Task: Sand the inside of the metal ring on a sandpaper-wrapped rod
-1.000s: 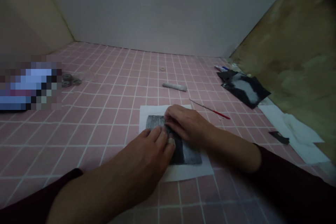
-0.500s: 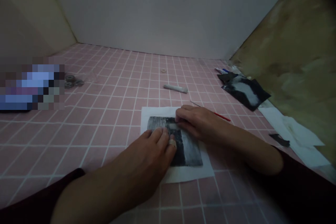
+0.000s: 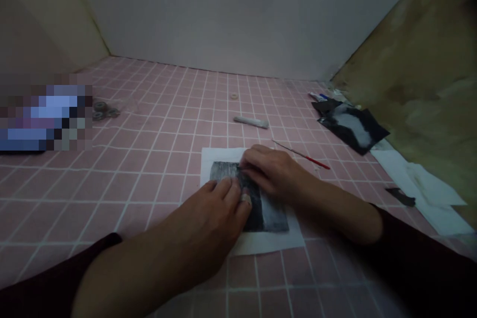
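Note:
A dark grey and black drawing [image 3: 253,218] lies on a white sheet of paper [image 3: 257,246] in front of me. My left hand [image 3: 219,203] rests palm down on the drawing's left part, fingers stretched out, with a ring-like pale band on one finger. Over the upper edge of the drawing, my right hand [image 3: 268,169] has its fingers pinched together, pointing left. Whatever sits between those fingertips is hidden. Just beyond the right hand lies a thin red-handled tool [image 3: 313,160]. A grey-white stick [image 3: 251,122] is farther back.
A pink checked cloth [image 3: 164,124] covers the table. At right are black sheets with a white smear [image 3: 356,126], white papers [image 3: 428,184] and a dark scrap [image 3: 400,197]. Left are grey rolls [image 3: 100,107] and a pixelated screen [image 3: 44,114]. A small ring [image 3: 234,96] lies at the back.
My right hand has slid a little left across the top of the drawing, covering a pale patch near its fingertips. My left hand stays put. The view has shifted slightly.

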`<state>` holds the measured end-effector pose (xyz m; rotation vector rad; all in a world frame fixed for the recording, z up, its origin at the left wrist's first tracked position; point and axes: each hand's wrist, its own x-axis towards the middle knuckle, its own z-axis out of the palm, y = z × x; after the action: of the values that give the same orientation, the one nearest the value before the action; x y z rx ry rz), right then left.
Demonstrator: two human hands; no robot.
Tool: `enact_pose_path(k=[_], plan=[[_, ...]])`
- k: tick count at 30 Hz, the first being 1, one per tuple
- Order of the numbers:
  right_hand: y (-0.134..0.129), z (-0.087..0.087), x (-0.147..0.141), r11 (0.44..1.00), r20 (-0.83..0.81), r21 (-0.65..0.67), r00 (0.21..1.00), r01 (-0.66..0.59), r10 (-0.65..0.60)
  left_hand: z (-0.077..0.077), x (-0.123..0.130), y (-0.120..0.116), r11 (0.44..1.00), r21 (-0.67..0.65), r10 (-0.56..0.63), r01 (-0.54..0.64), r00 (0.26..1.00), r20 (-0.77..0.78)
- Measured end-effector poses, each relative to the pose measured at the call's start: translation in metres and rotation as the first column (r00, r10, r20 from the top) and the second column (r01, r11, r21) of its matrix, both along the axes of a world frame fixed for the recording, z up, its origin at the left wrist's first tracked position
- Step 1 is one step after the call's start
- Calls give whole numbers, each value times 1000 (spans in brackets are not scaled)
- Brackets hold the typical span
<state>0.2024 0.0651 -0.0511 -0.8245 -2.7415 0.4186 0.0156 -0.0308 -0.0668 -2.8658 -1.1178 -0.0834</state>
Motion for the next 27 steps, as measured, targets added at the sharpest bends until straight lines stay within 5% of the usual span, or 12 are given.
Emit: enact_pose_path(k=[7, 12, 17, 23, 27], plan=[[-1, 2, 2, 1000, 156, -5, 988, 3, -2, 0, 0, 0, 1000, 17, -13, 13, 1000, -1], [-2, -3, -2, 1000, 66, -1, 998, -13, 13, 1, 0, 0, 1000, 14, 5, -5, 1000, 7], [0, 3, 3, 999, 170, -43, 985, -2, 10, 2, 0, -1, 1000, 3, -1, 1, 1000, 1], [-2, -1, -3, 999, 40, -39, 999, -23, 25, 2, 0, 0, 1000, -3, 3, -3, 1000, 16], [0, 5, 4, 999, 149, -30, 989, -9, 14, 2, -1, 0, 1000, 14, -11, 11, 1000, 19]])
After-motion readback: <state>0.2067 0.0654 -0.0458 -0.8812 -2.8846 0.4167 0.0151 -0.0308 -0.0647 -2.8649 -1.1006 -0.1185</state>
